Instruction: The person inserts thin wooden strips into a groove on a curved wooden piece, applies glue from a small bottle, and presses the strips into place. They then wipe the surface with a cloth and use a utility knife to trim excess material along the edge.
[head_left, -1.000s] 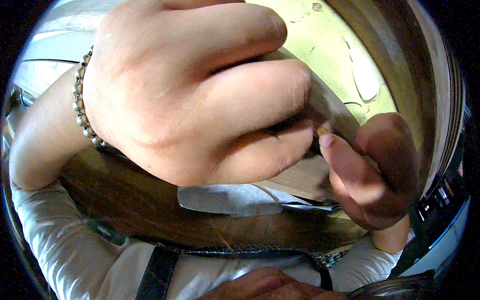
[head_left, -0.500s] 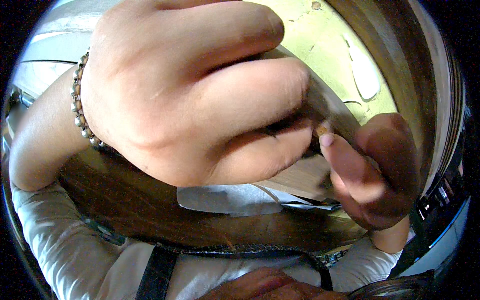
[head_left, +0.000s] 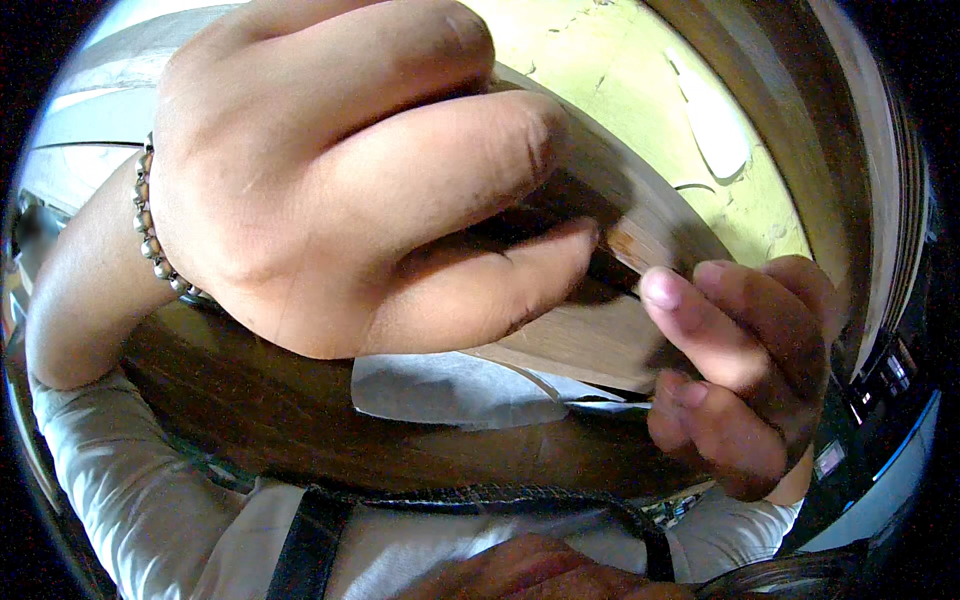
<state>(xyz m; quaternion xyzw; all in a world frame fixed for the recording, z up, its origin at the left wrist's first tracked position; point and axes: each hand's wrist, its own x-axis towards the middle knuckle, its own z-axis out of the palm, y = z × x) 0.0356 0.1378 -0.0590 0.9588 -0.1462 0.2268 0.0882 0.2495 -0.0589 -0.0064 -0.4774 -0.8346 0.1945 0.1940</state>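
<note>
My left hand (head_left: 355, 185), with a bead bracelet at its wrist, has its fingers curled closed over a dark spot among pale brown wooden pieces; what they grip is hidden. A wooden strip (head_left: 625, 245) with an orange-brown mark runs between my hands. My right hand (head_left: 740, 360) is at the right, fingers loosely bent and apart, one fingertip at or very near the strip; I cannot tell whether it touches. Below lie a pale board (head_left: 555, 365) and a white sheet (head_left: 450, 385).
A dark wooden surface (head_left: 220, 400) curves across below my hands. Beyond them is a worn pale-yellow surface (head_left: 560, 40) with a white elongated object (head_left: 715, 120) and a short dark wire. Dark items with a blue edge (head_left: 905, 440) sit at the far right.
My left hand has shifted left and slightly up. My right fingers, earlier bunched at a small brown spot by the left fingers, have spread somewhat, uncovering more of the wooden strip.
</note>
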